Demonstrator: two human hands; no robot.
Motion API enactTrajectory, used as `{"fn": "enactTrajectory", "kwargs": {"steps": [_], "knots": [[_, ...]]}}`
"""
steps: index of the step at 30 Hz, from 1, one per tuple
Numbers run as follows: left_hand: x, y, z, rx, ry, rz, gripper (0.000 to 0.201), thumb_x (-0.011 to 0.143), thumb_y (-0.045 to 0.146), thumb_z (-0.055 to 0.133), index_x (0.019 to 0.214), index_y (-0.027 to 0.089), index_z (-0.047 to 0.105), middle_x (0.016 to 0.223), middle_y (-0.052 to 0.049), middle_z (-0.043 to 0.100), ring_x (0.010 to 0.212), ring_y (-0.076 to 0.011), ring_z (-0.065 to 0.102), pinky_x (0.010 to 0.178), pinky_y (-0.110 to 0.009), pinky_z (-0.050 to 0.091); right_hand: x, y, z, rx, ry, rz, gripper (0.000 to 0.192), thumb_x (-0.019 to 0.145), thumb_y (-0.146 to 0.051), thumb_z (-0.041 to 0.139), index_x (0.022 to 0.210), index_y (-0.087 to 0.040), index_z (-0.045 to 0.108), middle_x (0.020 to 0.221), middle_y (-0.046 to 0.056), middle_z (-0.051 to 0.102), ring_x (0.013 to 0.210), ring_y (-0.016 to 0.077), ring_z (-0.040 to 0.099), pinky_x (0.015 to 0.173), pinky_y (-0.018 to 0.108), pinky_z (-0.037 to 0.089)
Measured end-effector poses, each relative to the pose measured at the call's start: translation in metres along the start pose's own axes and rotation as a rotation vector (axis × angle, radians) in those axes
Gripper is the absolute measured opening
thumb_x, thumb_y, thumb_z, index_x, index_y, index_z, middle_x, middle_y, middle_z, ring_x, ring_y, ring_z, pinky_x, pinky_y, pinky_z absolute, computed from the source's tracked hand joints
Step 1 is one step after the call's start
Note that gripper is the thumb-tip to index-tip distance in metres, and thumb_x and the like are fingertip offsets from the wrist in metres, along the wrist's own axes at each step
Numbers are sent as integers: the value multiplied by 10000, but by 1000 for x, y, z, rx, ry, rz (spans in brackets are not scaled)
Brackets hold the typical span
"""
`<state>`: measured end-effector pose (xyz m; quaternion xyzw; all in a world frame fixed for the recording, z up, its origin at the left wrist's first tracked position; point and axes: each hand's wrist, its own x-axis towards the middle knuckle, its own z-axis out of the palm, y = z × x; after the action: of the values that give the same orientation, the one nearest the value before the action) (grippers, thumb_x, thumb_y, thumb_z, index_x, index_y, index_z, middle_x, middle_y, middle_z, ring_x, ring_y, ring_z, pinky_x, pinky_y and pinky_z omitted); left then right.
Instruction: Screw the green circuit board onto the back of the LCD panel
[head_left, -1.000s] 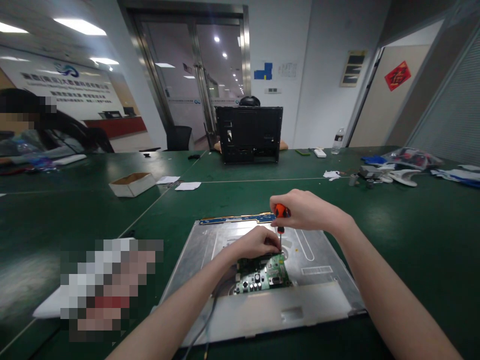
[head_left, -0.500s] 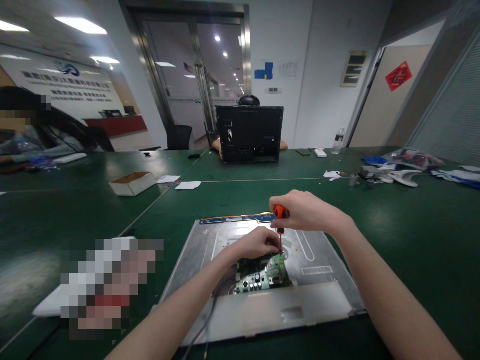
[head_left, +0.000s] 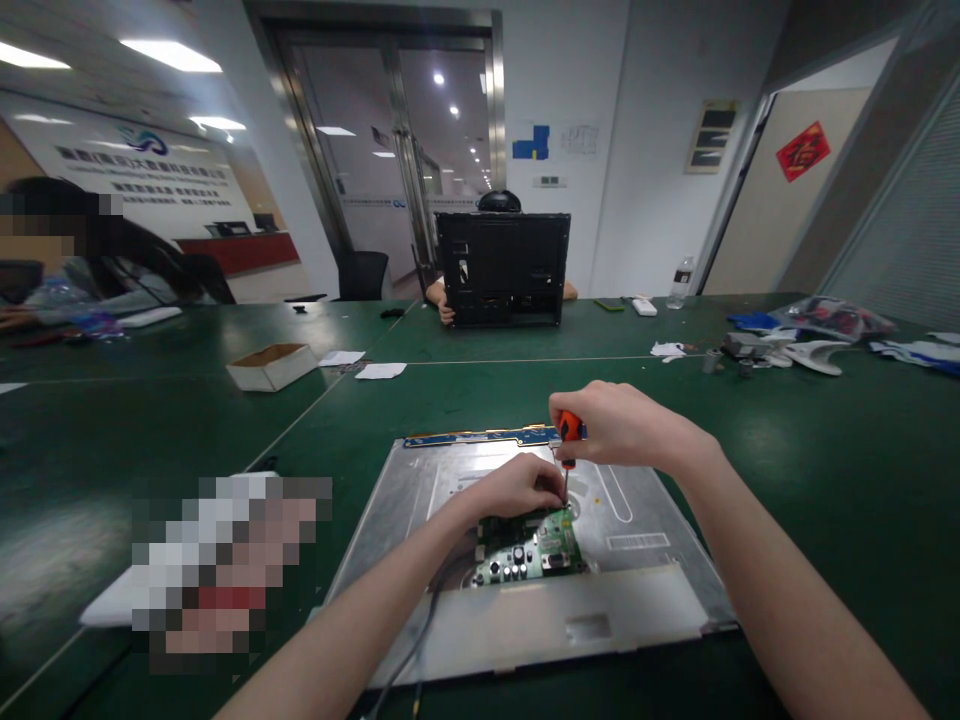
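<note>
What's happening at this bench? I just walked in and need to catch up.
A person's right hand holds an orange-handled screwdriver upright, tip down at a corner of a green circuit board on a metal monitor back panel. The left hand rests on the board beside the tip. Across the green table, another person holds a black monitor shell.

Cardboard box (head_left: 271, 366) and water bottle (head_left: 679, 283)

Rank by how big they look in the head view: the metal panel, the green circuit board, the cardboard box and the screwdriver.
1. metal panel
2. green circuit board and cardboard box: alike; the box is farther, so unsure
3. screwdriver, mostly hidden in the right hand
</note>
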<state>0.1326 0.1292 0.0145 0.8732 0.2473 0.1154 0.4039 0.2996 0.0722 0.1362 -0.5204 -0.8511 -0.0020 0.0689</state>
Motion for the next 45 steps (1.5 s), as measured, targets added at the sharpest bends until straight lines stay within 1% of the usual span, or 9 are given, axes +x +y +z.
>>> {"fn": "enactTrajectory", "kwargs": {"steps": [9, 19, 23, 26, 29, 34, 39, 42, 45], "knots": [[0, 2, 0, -8, -5, 8, 89, 737, 84, 636, 773, 126, 706, 724, -1, 675, 693, -135, 584, 661, -201, 416, 0, -3, 1, -69, 7, -37, 179, 742, -299, 643, 893, -229, 577, 792, 20, 655, 688, 177, 573, 510, 258, 265], [0, -1, 1, 10, 4, -3, 94, 731, 91, 634, 770, 135, 707, 714, 6, 670, 693, -135, 585, 656, -199, 417, 1, -6, 1, -118, 19, 17, 212, 773, -425, 620, 852, -229, 603, 740, 30, 652, 659, 182, 573, 494, 265, 234], [1, -2, 1, 22, 0, -7, 104, 728, 93, 635, 774, 139, 715, 720, 6, 678, 689, -137, 588, 659, -202, 415, -3, -8, -1, -68, -19, -49, 151, 776, -282, 584, 910, -214, 589, 820, 29, 668, 692, 165, 578, 520, 262, 271], [1, -2, 1, 28, -4, -7, 108, 734, 103, 633, 787, 140, 720, 736, 1, 689, 700, -142, 595, 666, -207, 415, -2, -11, -1, -105, -8, -26, 131, 777, -222, 562, 904, -221, 598, 833, 27, 675, 704, 165, 585, 518, 262, 257], [2, -2, 1, 30, -7, -7, 99, 734, 109, 635, 780, 136, 718, 727, 0, 684, 694, -142, 592, 656, -206, 412, 0, -14, -1, -146, 7, 14, 95, 790, -284, 586, 859, -228, 619, 777, 29, 674, 683, 171, 588, 509, 263, 238], [2, -3, 1, 31, 1, -15, 84, 725, 107, 637, 757, 139, 708, 712, 9, 670, 686, -138, 585, 656, -204, 414, 0, -16, -1, -149, 17, 25, 187, 791, -407, 600, 797, -224, 634, 738, 34, 672, 669, 177, 589, 503, 267, 240], [2, -3, 2, 32, -2, -11, 98, 730, 101, 627, 776, 132, 707, 727, 3, 674, 694, -140, 592, 654, -202, 416, -6, -15, -2, -76, 4, -44, 127, 756, -271, 592, 868, -214, 608, 843, 20, 686, 702, 160, 584, 513, 259, 266], [1, -2, 1, 44, -2, -13, 98, 732, 104, 626, 776, 127, 710, 714, 3, 667, 675, -136, 580, 634, -201, 404, -3, -15, -1, -109, 24, -8, 113, 768, -251, 581, 874, -225, 612, 818, 17, 681, 678, 156, 578, 501, 261, 242], [1, -1, 1, 53, 0, -17, 85, 725, 111, 633, 762, 127, 707, 681, 9, 651, 652, -131, 562, 612, -200, 392, 1, -15, 1, -156, 38, 57, 114, 798, -333, 591, 817, -228, 631, 735, 23, 664, 641, 162, 576, 491, 268, 220]]}}
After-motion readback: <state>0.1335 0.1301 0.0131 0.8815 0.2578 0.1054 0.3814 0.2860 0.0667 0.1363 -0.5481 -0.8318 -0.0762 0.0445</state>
